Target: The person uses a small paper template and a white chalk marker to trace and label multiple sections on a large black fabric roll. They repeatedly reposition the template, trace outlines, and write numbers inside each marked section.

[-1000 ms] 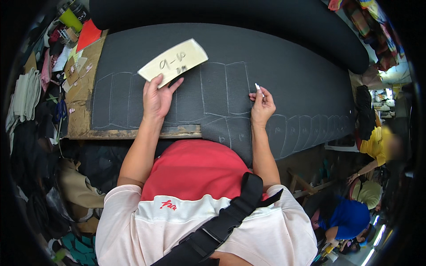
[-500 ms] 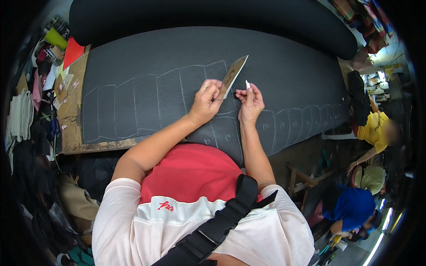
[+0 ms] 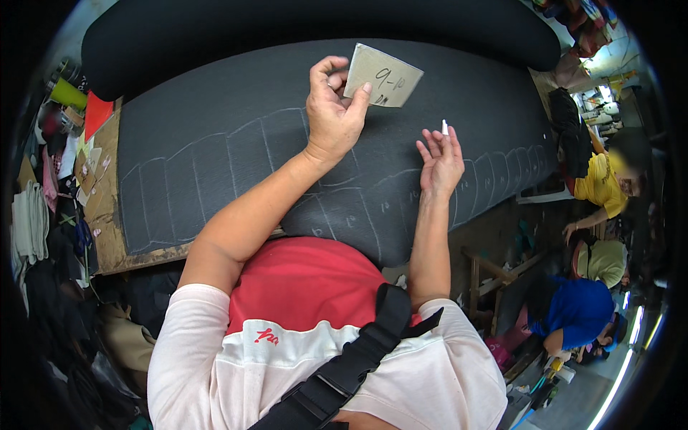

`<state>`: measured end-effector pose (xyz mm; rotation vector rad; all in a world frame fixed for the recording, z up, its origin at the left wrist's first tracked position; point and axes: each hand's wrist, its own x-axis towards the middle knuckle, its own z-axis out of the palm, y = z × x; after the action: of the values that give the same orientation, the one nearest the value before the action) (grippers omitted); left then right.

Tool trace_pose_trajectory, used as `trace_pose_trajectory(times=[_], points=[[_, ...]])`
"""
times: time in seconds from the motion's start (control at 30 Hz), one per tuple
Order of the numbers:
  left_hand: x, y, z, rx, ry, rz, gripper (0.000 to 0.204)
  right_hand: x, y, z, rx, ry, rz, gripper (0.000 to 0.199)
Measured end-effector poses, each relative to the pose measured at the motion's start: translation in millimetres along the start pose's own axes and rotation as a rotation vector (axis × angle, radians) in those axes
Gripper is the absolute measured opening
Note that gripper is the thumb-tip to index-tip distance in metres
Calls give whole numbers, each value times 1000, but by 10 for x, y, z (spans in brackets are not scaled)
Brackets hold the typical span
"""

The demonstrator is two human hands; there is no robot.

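Raised over the dark fabric (image 3: 487, 107), my left hand (image 3: 333, 122) grips a small tan cardboard pattern piece (image 3: 401, 80) with handwriting on its face. The thumb lies on the card's front and the fingers curl behind it. To its right, my right hand (image 3: 441, 168) is palm up above the cloth, some fingers apart, with a short white marking pen (image 3: 444, 129) held near the fingertips; its lower part is hidden. Pale outlines of repeated pieces run across the fabric in a row, and those near my body and to the right bear small marks.
A thick dark fabric roll (image 3: 315, 25) lies along the far side. Wooden table edge (image 3: 107, 215) shows at left, with cardboard scraps, a red sheet (image 3: 99, 115) and folded cloth (image 3: 30, 222). Fabric hangs over the near edge. People in yellow (image 3: 602, 183) and blue (image 3: 577, 312) are at right.
My left hand has lifted the card away from me and turned its written face into view. My right hand has moved rightward with the pen, its fingers looser.
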<state>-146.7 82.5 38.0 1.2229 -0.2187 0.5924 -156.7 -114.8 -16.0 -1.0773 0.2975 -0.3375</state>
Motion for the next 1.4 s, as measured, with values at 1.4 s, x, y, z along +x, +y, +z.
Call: trace_pose_trajectory(times=[1.4], points=[[-383,-549,-461,1315,-798,-262,81,610,638,1178,-1479,-599,-445,17]])
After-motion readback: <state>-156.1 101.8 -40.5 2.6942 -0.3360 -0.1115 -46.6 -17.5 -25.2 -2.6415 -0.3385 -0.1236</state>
